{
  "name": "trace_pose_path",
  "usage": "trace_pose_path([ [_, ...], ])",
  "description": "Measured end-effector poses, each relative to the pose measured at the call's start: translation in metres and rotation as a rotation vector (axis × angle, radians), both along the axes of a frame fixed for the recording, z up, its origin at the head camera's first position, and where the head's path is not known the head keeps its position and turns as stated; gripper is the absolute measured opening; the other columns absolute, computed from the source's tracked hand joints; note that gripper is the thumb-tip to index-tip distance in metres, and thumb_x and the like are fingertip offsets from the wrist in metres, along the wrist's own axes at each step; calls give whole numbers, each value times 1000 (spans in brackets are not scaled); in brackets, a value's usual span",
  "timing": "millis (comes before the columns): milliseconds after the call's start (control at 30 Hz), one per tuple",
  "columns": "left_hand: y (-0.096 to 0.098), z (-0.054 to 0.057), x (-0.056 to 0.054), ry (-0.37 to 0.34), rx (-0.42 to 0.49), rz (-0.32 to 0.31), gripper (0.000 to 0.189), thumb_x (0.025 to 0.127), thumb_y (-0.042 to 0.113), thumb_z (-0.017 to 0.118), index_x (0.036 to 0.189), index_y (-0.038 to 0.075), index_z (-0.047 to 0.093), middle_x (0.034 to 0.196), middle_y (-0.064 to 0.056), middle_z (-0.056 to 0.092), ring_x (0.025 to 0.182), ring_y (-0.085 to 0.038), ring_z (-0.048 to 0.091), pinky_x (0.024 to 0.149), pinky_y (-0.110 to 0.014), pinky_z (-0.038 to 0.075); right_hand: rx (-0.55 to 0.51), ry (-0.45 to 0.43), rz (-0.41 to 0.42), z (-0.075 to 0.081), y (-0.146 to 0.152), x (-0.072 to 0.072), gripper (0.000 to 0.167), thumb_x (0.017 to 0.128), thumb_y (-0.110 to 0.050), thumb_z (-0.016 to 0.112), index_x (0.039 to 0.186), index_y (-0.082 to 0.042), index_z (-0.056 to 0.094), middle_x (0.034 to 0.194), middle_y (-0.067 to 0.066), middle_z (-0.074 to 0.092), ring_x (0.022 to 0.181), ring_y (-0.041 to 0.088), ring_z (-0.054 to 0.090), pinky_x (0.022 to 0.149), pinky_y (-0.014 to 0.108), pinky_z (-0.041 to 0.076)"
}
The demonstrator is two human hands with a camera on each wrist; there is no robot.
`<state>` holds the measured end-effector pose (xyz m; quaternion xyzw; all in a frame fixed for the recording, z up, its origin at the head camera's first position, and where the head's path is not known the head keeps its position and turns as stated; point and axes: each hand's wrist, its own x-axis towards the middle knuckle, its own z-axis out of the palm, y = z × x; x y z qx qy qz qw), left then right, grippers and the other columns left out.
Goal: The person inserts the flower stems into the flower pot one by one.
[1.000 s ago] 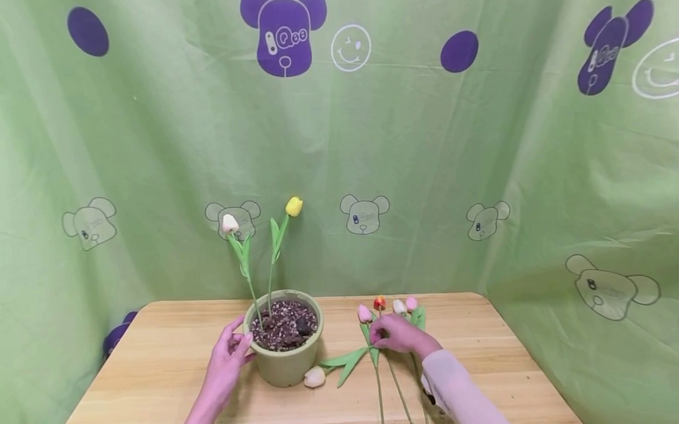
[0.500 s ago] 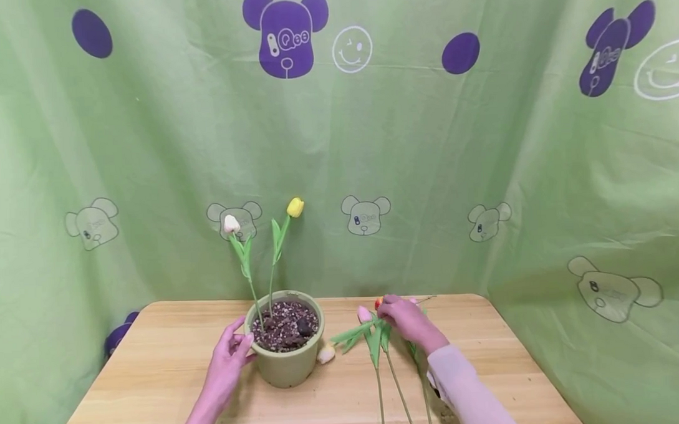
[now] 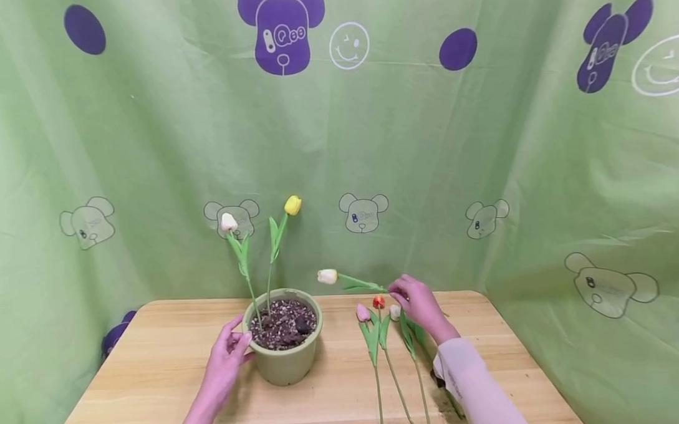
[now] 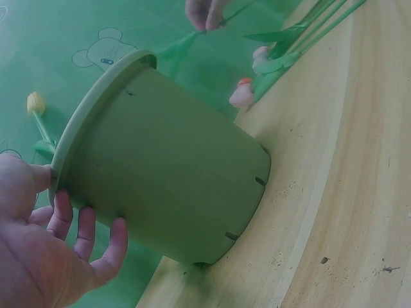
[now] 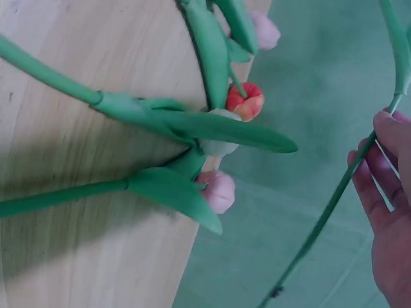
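Over the far edge of the pale wood-grain table point(image 3: 148, 374) in the head view, you have just lifted the cream, green-leaved tulip point(image 3: 364, 285) from beside the round green pot point(image 3: 286, 368), seemingly freeing it from the rest, while the pot's dark speckled soil point(image 3: 282, 329) bears a whitish tulip point(image 3: 242, 259) and a yellow tulip point(image 3: 275, 248). Through the left-wrist view, your left hand point(image 4: 45, 250) grips the rim between thumb and fingers. Through the right-wrist view, your right hand point(image 5: 393, 237) pinches the lifted stem, with a loose pink tulip point(image 5: 218, 191) and a red tulip point(image 5: 246, 102) lying on the table.
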<state>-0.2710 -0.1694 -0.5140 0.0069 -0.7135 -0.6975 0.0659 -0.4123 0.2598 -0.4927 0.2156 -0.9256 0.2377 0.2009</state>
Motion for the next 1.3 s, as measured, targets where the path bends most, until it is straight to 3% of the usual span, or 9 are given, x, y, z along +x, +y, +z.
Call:
trace_pose_path([
  [533,0,2,2,-1,-3,0,57,108,16,54,160,6,32,126,-24,59,106,-14,63,105,-47,59,-404,-137,-4,25,-15,13,18,95,-8,73,113,-7,72,100,9,73,92,21,68,77,23,63],
  [867,1,1,2,0,-8,3,56,108,15,54,159,6,33,124,-24,60,106,-15,64,105,-48,59,-746,-314,35,26,-29,21,22,95,-1,70,116,1,67,103,17,67,87,21,67,75,34,68],
  [1033,0,1,1,-1,-3,1,56,108,15,54,160,6,32,125,-24,60,107,-15,64,105,-48,59,-849,-360,27,24,-34,22,23,96,0,69,118,2,64,104,17,66,92,36,69,78,35,68],
  [1133,0,0,0,-4,-8,2,56,108,14,54,160,7,32,124,-23,60,107,-15,64,105,-47,59,-888,-376,26,22,-38,23,24,97,-1,69,120,1,63,110,23,65,98,42,68,79,34,68],
  [1300,0,1,2,-2,-15,1,57,108,14,53,160,6,31,123,-23,60,107,-15,63,105,-48,59,-962,-360,55,26,-46,27,26,98,-2,68,122,1,61,117,28,63,100,36,68,83,34,67],
])
